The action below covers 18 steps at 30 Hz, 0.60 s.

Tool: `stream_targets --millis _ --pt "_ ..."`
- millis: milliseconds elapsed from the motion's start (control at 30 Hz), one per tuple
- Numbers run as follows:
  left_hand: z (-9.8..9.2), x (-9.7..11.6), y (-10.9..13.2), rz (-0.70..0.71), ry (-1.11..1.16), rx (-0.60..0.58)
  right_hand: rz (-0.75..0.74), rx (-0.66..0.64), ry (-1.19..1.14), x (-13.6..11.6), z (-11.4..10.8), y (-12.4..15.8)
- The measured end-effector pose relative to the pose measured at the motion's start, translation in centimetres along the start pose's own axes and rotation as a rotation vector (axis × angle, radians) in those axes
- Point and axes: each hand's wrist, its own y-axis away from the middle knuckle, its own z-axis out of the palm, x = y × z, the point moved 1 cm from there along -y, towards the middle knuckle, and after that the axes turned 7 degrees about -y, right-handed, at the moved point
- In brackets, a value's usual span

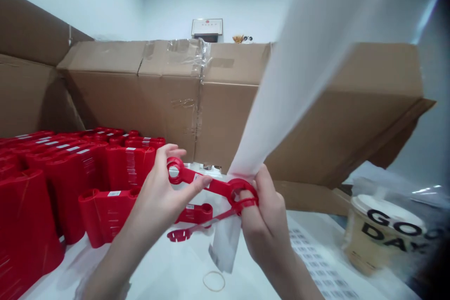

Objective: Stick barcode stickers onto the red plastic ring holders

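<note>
Between my two hands stretches a red plastic piece [220, 186] with a round loop at each end and a small white label. My left hand [163, 185] pinches its left part with the thumb across the label. My right hand [263, 211] grips the right loop, a finger inside it, and presses against a long white strip [277, 108]. The strip runs up toward the camera at the upper right, blurred; its lower end hangs below the red piece. A thin red band with a slotted end [179, 235] dangles under the hands.
Several red double-rolled bundles [75, 183] with labels stand at left. Cardboard walls [168, 98] surround the white table [176, 276]. A rubber band [213, 281] lies in front. A sheet of printed labels [312, 262] and a lidded cup [383, 234] in clear plastic are at right.
</note>
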Motion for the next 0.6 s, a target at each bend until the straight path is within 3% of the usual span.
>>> stream_targets --millis 100,233,433,467,533,600 --pt "-0.3 -0.9 -0.7 -0.153 0.229 -0.220 0.029 0.008 -0.041 0.3 -0.2 -0.3" --pt "-1.2 -1.2 -1.0 -0.250 0.290 -0.231 0.052 -0.056 -0.050 1.1 -0.6 -0.9" --pt "-2.4 -2.4 -2.1 -0.234 0.720 -0.458 0.078 -0.118 -0.014 2.4 -1.1 -1.5" --pt "-2.6 -2.6 -2.0 -0.235 0.757 -0.454 0.080 -0.144 -0.015 2.5 -1.1 -1.6" --pt "-3.1 -2.9 -0.8 -0.229 0.713 -0.329 0.072 -0.179 -0.018 2.7 -1.2 -1.7" --pt "-3.5 -2.7 1.0 -0.150 0.555 -0.046 0.062 -0.196 -0.019 2.7 -1.2 -1.7"
